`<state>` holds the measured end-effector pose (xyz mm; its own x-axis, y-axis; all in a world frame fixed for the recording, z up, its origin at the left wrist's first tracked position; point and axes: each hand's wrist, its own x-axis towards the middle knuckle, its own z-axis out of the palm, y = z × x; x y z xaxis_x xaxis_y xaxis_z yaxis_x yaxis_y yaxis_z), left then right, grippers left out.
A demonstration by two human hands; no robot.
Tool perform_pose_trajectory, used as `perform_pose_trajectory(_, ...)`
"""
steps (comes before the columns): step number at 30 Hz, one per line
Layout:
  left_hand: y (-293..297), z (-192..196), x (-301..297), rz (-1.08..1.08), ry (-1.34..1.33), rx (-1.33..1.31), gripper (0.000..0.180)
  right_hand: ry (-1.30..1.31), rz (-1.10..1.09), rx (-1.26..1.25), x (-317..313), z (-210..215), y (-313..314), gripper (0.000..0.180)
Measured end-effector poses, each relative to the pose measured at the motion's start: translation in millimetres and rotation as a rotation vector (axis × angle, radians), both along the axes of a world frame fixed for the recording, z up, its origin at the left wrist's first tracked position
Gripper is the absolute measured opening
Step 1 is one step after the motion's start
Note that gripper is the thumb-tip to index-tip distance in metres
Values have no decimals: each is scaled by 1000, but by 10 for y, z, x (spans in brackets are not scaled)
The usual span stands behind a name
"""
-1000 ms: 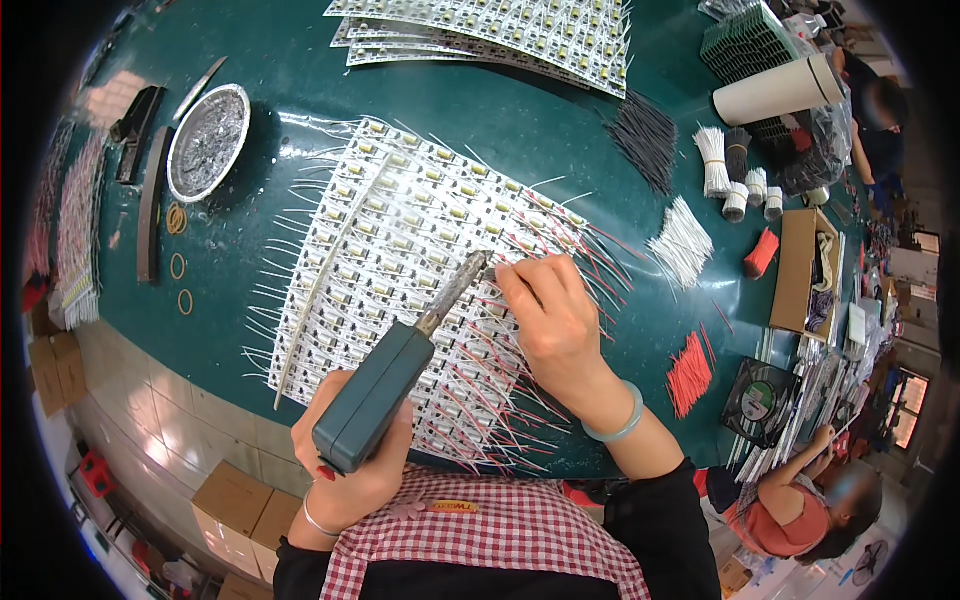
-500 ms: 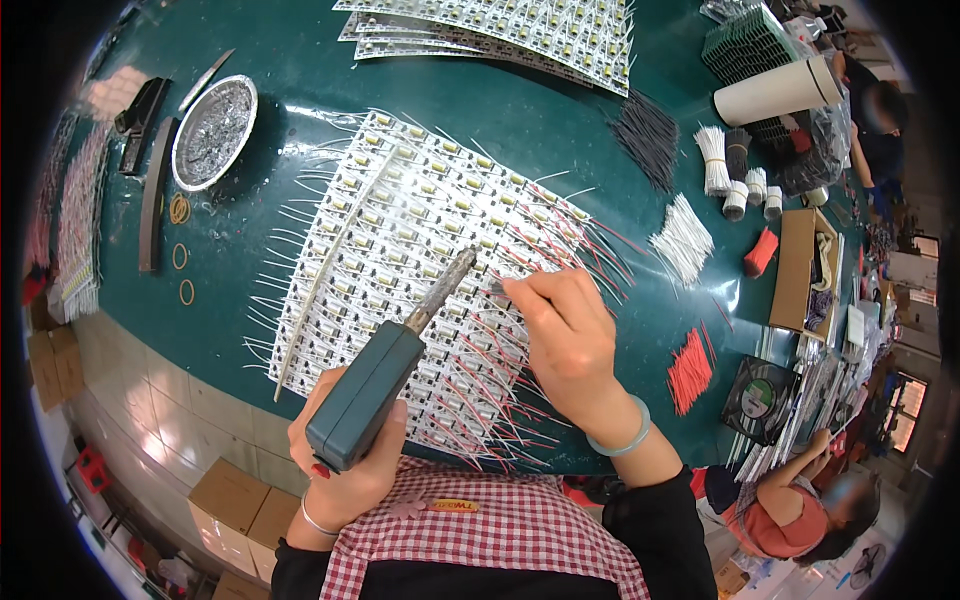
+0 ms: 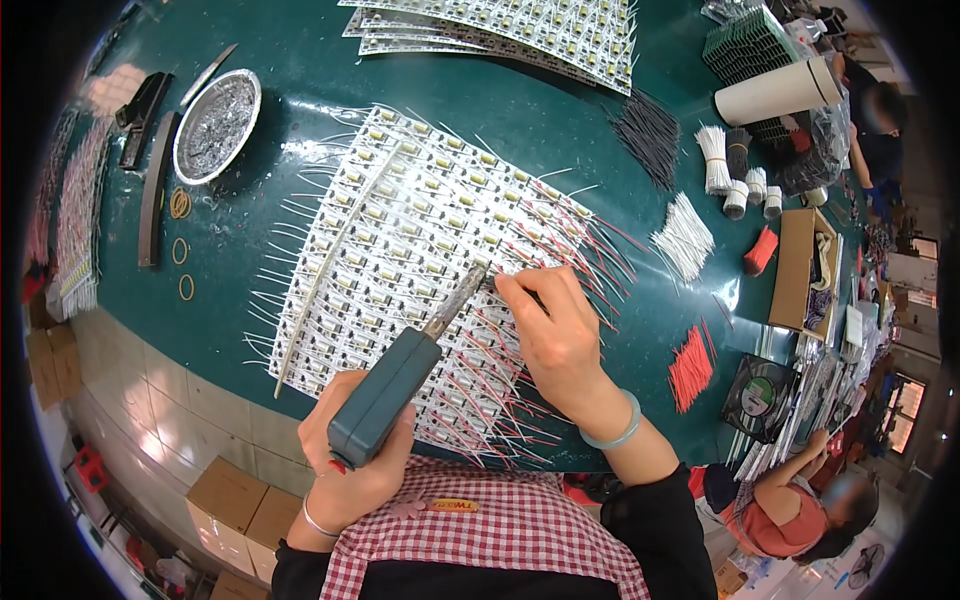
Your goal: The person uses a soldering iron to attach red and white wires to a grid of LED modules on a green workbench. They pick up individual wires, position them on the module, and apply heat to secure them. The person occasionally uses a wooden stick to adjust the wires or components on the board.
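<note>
My left hand (image 3: 355, 450) is wrapped around the dark green body of a soldering gun (image 3: 385, 395). Its metal tip points up and right, down at a panel of small white circuit boards (image 3: 400, 240) with yellow components. Close by the tip, my right hand (image 3: 560, 335) has thumb and forefinger pinched at the panel's surface; what lies between them is too small to make out. Thin white wires stick out along the panel's left side, red and white ones (image 3: 480, 390) along its right. A pale thin rod (image 3: 335, 265) lies across the boards' left part.
More board panels (image 3: 500, 35) are stacked at the far edge. Bundles of black wires (image 3: 645, 138), white wires (image 3: 683, 240) and red wires (image 3: 690, 370) lie to the right. A foil-like bowl (image 3: 217, 128) stands left, near rubber bands (image 3: 181, 250). Two people sit or stand at right.
The soldering gun has shifted slightly right, its tip now nearer my right fingertips. My right hand has moved a little left, still pinched.
</note>
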<state>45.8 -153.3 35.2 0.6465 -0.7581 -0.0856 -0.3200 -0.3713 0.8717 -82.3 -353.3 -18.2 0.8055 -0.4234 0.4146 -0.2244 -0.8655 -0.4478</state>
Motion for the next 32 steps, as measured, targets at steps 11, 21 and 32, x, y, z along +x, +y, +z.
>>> perform_pose_trajectory(11, -50, -21, -11, 19, -5, -56, 17, 21, 18, -10, -10, 8, 8, 35)
perform_pose_trajectory(21, -33, 14, -11, 26, -26, -24, 15, 29, 24, -17, 2, 18, 16, 34)
perform_pose_trajectory(32, 46, 88, -14, 91, 116, 29, 26, 34, 12, -32, 2, 33, 27, 33)
